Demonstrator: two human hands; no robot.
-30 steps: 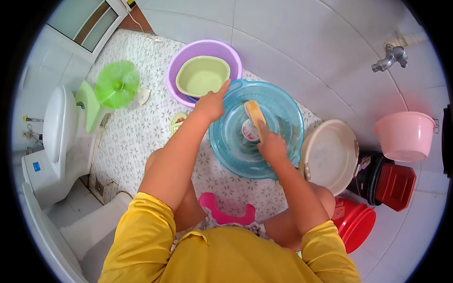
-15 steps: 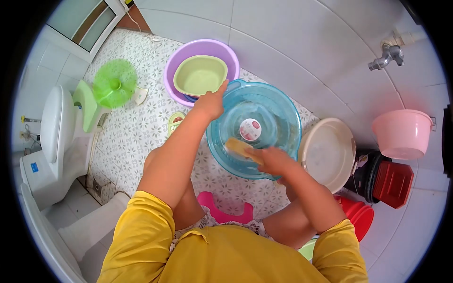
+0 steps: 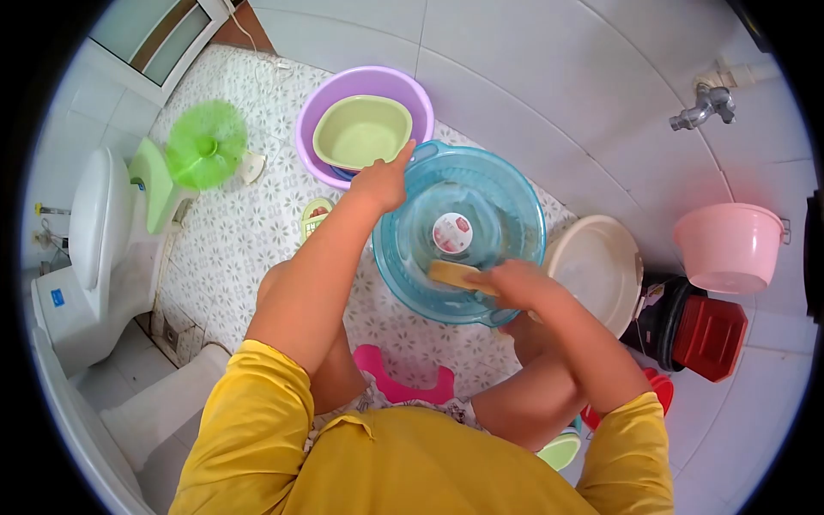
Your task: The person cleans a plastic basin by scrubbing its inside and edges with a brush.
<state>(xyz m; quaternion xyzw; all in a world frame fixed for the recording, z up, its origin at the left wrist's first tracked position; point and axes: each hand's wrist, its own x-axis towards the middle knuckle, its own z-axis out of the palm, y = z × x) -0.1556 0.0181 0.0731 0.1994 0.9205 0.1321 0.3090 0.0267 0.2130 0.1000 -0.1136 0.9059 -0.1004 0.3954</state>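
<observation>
A large translucent blue basin (image 3: 525, 202) sits on the floor in front of me, a round red-and-white label (image 3: 452, 233) at its middle. My left hand (image 3: 384, 182) grips the rim at the far left, one finger stretched towards the handle. In my right hand (image 3: 508, 283) is a tan scrubbing brush (image 3: 452, 274), held by its handle. The brush head lies low inside the basin, just below the label; its bristles are hidden from this angle.
A purple basin (image 3: 303, 136) holding a pale green basin (image 3: 362, 129) stands beyond my left hand. A cream basin (image 3: 631, 300) is at the right, below a pink bucket (image 3: 730, 247) and a tap (image 3: 705, 106). Left are a green fan-like disc (image 3: 206, 146) and a toilet (image 3: 90, 232).
My right hand and the brush have moved slightly to the right inside the basin, the brush lying more level. My left hand stays on the rim. The view has shifted a little.
</observation>
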